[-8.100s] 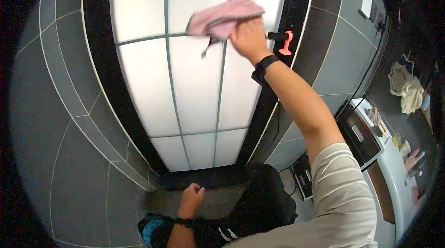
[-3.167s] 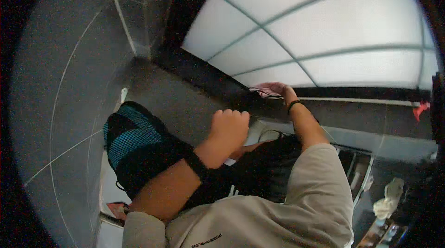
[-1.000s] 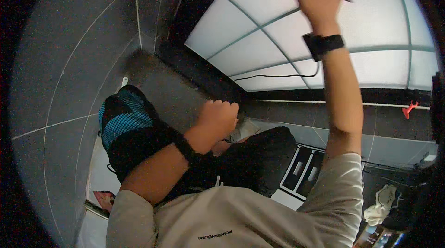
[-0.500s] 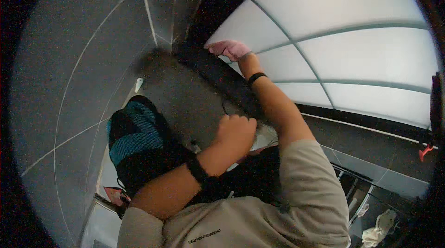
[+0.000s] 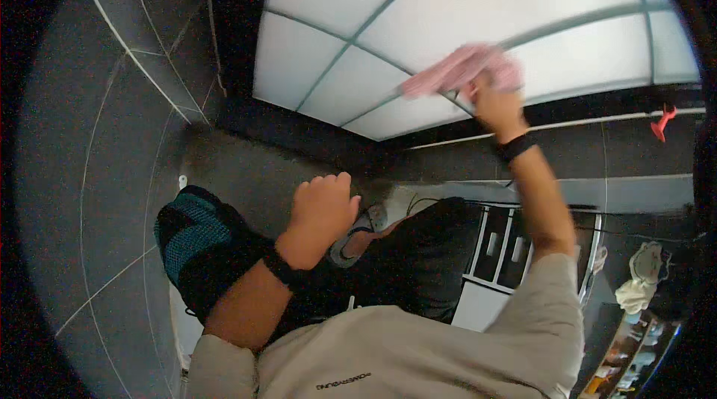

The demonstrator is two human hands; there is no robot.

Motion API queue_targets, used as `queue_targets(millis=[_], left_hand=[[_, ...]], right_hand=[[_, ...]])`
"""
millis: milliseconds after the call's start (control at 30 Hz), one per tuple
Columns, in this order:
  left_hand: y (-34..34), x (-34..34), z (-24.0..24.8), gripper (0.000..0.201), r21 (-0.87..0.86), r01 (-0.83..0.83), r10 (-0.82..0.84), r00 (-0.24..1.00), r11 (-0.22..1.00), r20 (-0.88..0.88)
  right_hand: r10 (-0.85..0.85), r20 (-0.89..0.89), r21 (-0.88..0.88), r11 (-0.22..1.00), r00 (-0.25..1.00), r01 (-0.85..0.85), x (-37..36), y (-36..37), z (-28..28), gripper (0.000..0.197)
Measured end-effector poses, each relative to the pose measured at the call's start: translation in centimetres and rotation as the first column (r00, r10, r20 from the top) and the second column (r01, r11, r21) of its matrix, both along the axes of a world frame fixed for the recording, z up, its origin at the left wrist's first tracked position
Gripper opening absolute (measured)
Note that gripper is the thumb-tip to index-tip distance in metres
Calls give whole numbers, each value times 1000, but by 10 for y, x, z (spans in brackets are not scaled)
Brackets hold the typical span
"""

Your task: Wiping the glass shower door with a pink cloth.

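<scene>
My right hand [image 5: 499,109], with a black band on its wrist, grips a pink cloth [image 5: 463,70] by its lower right part. The cloth is spread over a frosted white glass panel [image 5: 448,7] divided by grey-green lines. Motion smears the cloth's edges a little. Lower and to the left, my left hand [image 5: 323,212] is raised above my lap with its fingers curled in. Nothing shows in it, though its palm is turned away. A black band circles that wrist too.
Dark grey tiled wall [image 5: 112,197] rises at left. My left knee wears a black and teal covering [image 5: 198,231]. A red hook-shaped thing [image 5: 662,124] hangs at right. Below it are dark drawers with white frames [image 5: 497,246], a pale bunched cloth [image 5: 635,294] and a shelf with bottles [image 5: 635,354].
My right hand has moved right across the panel with the pink cloth. My left hand has shifted left in the picture. The whole view has turned toward the right.
</scene>
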State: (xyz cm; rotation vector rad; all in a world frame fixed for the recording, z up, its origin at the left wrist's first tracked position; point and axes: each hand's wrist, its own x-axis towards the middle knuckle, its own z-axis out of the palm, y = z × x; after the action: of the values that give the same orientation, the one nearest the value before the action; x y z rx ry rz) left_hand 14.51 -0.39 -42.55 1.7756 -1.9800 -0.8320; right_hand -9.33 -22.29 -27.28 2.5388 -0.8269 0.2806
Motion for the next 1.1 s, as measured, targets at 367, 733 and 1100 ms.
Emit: queue_targets(millis=[367,733,1100], left_hand=[[18,1,-36,28,32,11,-11,1000,999,-2],[12,11,-31,30,12,-53,54,992,999,-111],[-1,29,-30,36,232,-33,54,995,972,-87]], right_hand=[[179,243,-408,910,953,-67,242,-30,166,31],[539,211,-90,841,815,-533,334,-54,-88,37],[448,-282,277,885,848,-375,301,-117,-486,37]])
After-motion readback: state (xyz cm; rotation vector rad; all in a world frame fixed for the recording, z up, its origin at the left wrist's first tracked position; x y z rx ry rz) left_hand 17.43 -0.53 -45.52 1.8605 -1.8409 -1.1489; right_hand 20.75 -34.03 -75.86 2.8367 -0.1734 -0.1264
